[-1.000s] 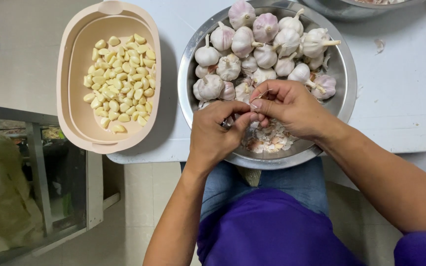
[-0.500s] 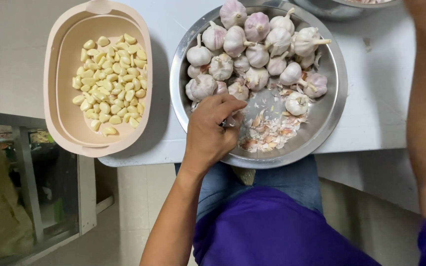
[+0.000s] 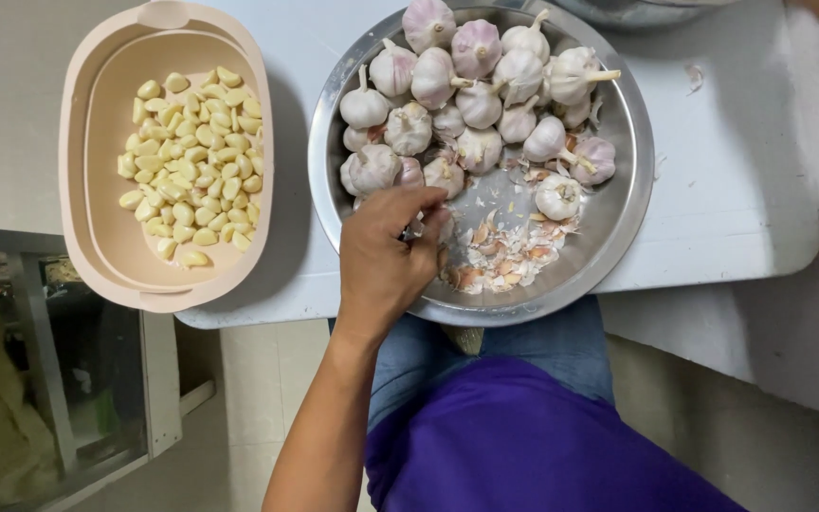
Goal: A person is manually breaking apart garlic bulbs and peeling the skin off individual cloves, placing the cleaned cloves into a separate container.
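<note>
The left hand (image 3: 386, 256) is curled over the near rim of the steel bowl (image 3: 618, 209), fingers pinching something small I cannot make out. Only the right forearm shows at the right edge. Garlic bulbs (image 3: 476, 85) fill the bowl's far half, papery skins (image 3: 504, 251) its near side. A beige tub of peeled cloves (image 3: 191, 166) sits at the white table's (image 3: 732, 171) left corner.
</note>
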